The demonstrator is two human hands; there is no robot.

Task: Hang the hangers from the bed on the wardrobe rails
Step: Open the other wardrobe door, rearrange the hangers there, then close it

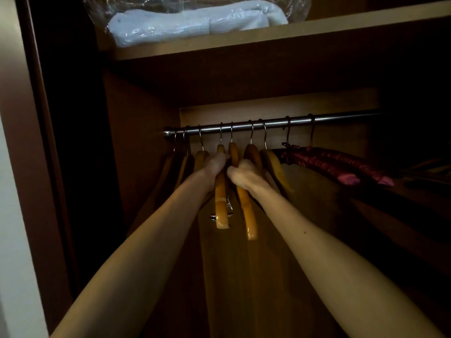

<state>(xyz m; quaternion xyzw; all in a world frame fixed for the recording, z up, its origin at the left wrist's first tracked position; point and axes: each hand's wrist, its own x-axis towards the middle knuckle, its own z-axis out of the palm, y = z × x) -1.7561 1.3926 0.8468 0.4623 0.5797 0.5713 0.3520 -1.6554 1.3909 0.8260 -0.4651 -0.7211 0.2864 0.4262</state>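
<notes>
two hands up at the rail, close together. left hand (216, 163) curled round the neck of a wooden hanger (220, 191); right hand (240, 174) gripping the next wooden hanger (246, 206) just to its right. both hooks already look to be over the metal rail (268, 123), though hard to tell in the dim light whether fully seated. more wooden hangers (271, 164) crowded on either side, and two padded red hangers (324, 162) further right. higher up, a shelf (268, 35) with a bagged white blanket (195, 20).

to finish well: check each hook sits right over the rail, then let go one hand at a time. better to space the pair a little, sliding along the rail rather than lifting. worth keeping the arms parallel so neighbours don't tangle. bare rail further right, if more room needed.
</notes>
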